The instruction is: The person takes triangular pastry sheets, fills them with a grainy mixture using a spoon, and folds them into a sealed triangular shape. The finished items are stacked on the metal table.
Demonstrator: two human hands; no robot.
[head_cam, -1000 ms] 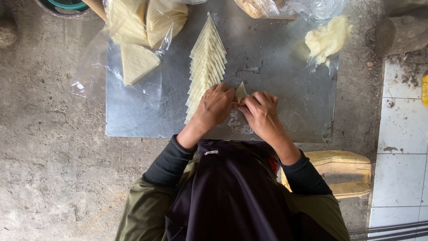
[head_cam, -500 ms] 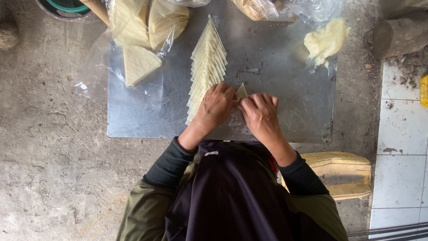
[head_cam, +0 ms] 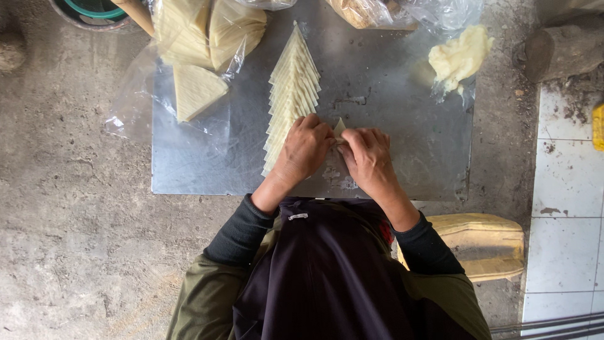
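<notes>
Both hands meet over a metal sheet [head_cam: 390,82] laid on the concrete floor. My left hand [head_cam: 305,148] and my right hand [head_cam: 368,157] pinch one small pale dough triangle [head_cam: 340,128] between their fingertips; only its tip shows. Right beside my left hand runs a fanned row of pale dough triangles [head_cam: 292,88], overlapping and pointing away from me. My dark sleeves and dark clothing fill the bottom of the view.
Clear plastic bags hold stacks of pale triangular sheets [head_cam: 195,91] at the upper left. A lump of yellowish filling [head_cam: 459,56] lies on plastic at the upper right. A low wooden stool [head_cam: 484,242] stands at the right, white tiles [head_cam: 563,208] beyond it.
The hands stay pressed together on the same piece, with only slight finger movement. The view has shifted a little.
</notes>
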